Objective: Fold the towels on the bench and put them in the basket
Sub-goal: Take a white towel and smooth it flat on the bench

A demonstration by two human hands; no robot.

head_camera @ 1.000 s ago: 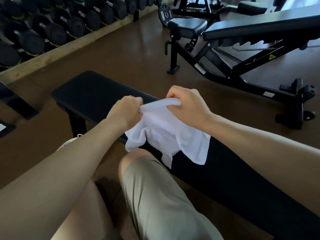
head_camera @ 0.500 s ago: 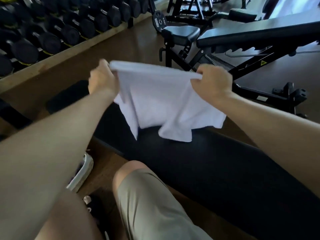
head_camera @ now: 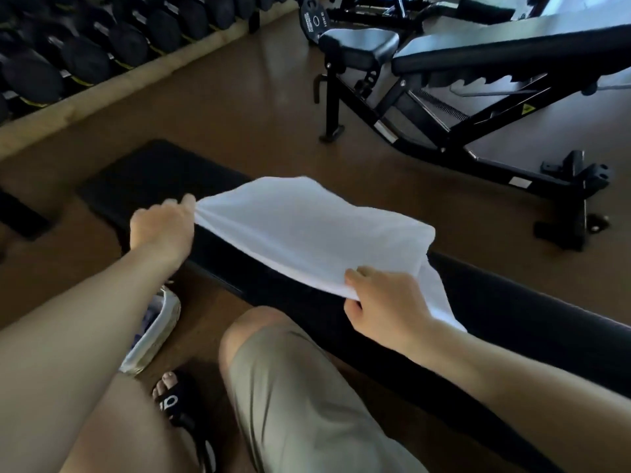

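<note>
Here a white towel (head_camera: pixel 307 230) is stretched out above the black flat bench (head_camera: pixel 512 322), held at two corners. The left hand (head_camera: pixel 164 230) pinches the far-left corner, fingers curled round bunched cloth. The right hand (head_camera: pixel 386 305) grips the near edge between thumb and fingers, and a flap hangs down beside it onto the bench. A light-rimmed basket (head_camera: pixel 153 332) sits on the floor beside the left forearm, next to a black sandal (head_camera: pixel 177 401).
</note>
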